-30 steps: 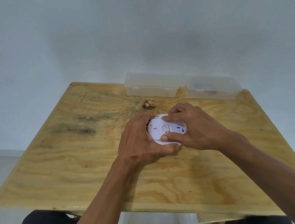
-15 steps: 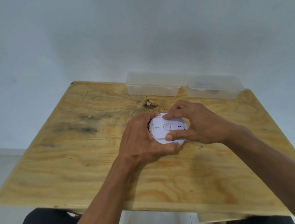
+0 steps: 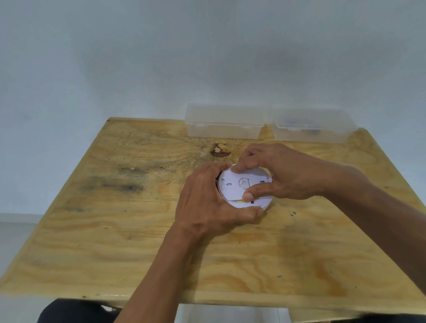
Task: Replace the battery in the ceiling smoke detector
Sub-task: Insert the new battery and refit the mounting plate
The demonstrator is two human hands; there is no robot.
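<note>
Round white smoke detector (image 3: 244, 188), slotted back up, yellow mark perhaps, gripped by left hand (image 3: 207, 202), right hand (image 3: 281, 173)

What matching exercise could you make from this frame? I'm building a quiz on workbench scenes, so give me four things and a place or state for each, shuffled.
Things:
1. smoke detector
2. left hand
3. right hand
4. two clear plastic boxes

Places or states:
A. at the far edge of the wooden table, by the wall
B. cups the disc's left and near rim
C. held between both hands, white flat face up
D. thumb pressed on the face, fingers over the far rim

Pairs: 1-C, 2-B, 3-D, 4-A
</note>
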